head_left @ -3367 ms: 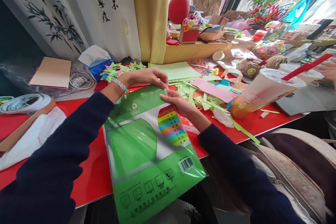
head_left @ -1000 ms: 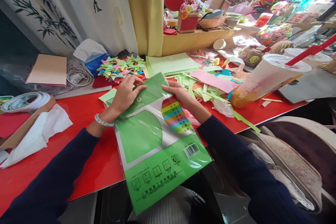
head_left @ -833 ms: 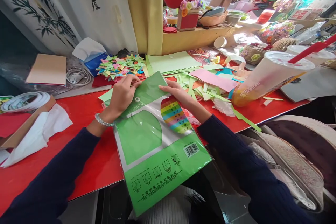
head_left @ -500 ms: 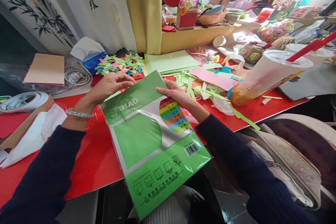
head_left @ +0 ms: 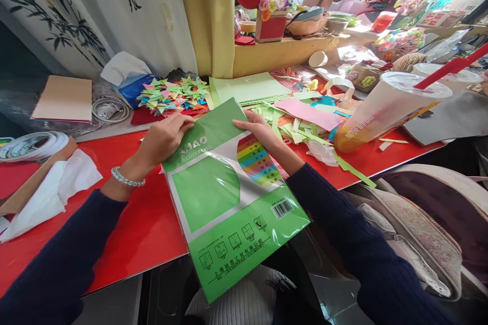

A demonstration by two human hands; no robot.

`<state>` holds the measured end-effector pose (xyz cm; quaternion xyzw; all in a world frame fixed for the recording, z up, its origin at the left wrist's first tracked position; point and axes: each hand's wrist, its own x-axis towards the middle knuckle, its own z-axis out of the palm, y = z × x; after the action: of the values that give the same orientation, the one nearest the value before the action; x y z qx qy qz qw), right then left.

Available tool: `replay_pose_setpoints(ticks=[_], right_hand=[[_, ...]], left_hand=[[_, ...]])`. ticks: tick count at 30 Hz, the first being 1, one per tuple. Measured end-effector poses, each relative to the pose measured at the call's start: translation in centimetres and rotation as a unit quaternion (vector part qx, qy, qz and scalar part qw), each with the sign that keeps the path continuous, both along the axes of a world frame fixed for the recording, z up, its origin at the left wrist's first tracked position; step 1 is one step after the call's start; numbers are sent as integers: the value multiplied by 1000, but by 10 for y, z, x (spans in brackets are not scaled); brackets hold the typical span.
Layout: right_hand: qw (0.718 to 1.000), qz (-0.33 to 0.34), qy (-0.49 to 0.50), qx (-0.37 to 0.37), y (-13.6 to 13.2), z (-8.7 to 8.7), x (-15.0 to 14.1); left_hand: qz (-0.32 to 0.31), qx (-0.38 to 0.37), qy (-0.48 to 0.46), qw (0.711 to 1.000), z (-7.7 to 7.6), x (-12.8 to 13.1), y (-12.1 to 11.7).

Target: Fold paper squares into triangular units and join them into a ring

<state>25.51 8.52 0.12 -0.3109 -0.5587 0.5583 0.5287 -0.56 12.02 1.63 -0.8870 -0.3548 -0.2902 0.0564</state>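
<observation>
A green plastic-wrapped pack of coloured copy paper (head_left: 224, 198) lies slanted over the front edge of the red table (head_left: 145, 228). My left hand (head_left: 163, 137) is closed on the pack's upper left corner, fingers curled over the top edge. My right hand (head_left: 257, 129) grips the upper right edge, thumb on the front. Both arms wear dark blue sleeves, and a beaded bracelet (head_left: 125, 179) sits on the left wrist.
Behind the pack lie a heap of folded paper stars (head_left: 171, 94), light green sheets (head_left: 247, 89), cut paper strips (head_left: 301, 127) and a pink sheet. A lidded drink cup with a red straw (head_left: 385, 111) stands right. A tissue pack (head_left: 127, 78), tape rolls (head_left: 32, 144) and white paper are left.
My left hand went from the pack's top to its left corner, lifted off briefly, then closed on the corner again. The pack shifted slightly right. My right hand stayed on the upper right edge.
</observation>
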Motion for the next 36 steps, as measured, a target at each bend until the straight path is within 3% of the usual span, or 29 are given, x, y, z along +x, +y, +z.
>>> replay_pose_setpoints(ticks=[4,13,19,22,25,27,29,32,36], right_hand=[[1000,12,4,11,2,-2,1],[999,27,3,17,0,-2,2],[999,42,19,10,-2,1,2],[999,29,17,1,-3,2,2],[1000,-6,11,-17,-2,5,1],[999,-30,8,-21,-1,7,2],[999,-47,7,-20,0,8,4],[999,-51,10,-12,2,9,7],[999,-50,15,-1,4,6,8]], left_hand=[[4,-18,-44,999,7,1,-2],[53,-135,-110,983,25,3,-10],[48,-303,-240,921,33,-6,-3],[27,-362,-239,901,35,-14,-1],[-33,-390,-211,896,34,-22,2],[-46,-374,-193,906,30,-25,4],[-23,-325,-136,936,25,-24,6],[14,-200,-15,980,14,-19,7],[50,-35,58,996,1,-16,9]])
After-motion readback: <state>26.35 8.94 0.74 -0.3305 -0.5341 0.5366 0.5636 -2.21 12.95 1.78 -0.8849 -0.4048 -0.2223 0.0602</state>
